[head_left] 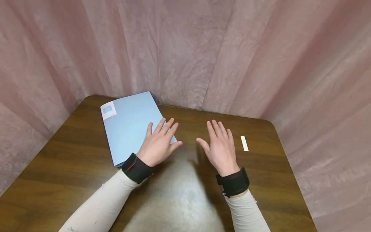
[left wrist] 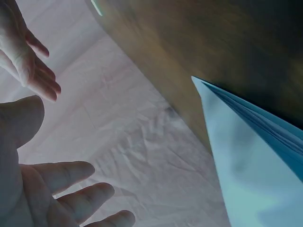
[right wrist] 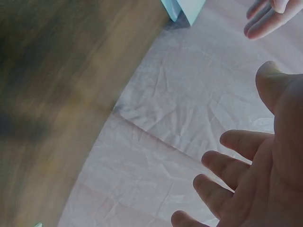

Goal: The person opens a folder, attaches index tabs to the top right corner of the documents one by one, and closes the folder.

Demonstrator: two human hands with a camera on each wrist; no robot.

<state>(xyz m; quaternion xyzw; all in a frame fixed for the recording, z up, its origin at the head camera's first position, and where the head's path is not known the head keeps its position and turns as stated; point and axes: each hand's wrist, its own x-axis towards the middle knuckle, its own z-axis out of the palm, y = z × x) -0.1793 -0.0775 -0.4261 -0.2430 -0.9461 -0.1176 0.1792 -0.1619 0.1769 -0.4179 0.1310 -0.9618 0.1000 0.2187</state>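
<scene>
A light blue folder (head_left: 130, 125) with a white label (head_left: 108, 110) at its far left corner lies on the left part of the table. My left hand (head_left: 157, 145) is spread palm down above the folder's right edge and holds nothing. In the left wrist view, layered sheets show along the edge of the folder (left wrist: 236, 142). My right hand (head_left: 221, 149), its fingers straight and also holding nothing, hovers over the table right of the middle. Just to its right lies a small white strip (head_left: 244, 143).
The brown wooden table (head_left: 72, 180) has rounded far corners. Pink curtains (head_left: 191, 54) hang close behind it and along both sides. Both forearms wear light sleeves (head_left: 101, 203) and black wristbands (head_left: 233, 182).
</scene>
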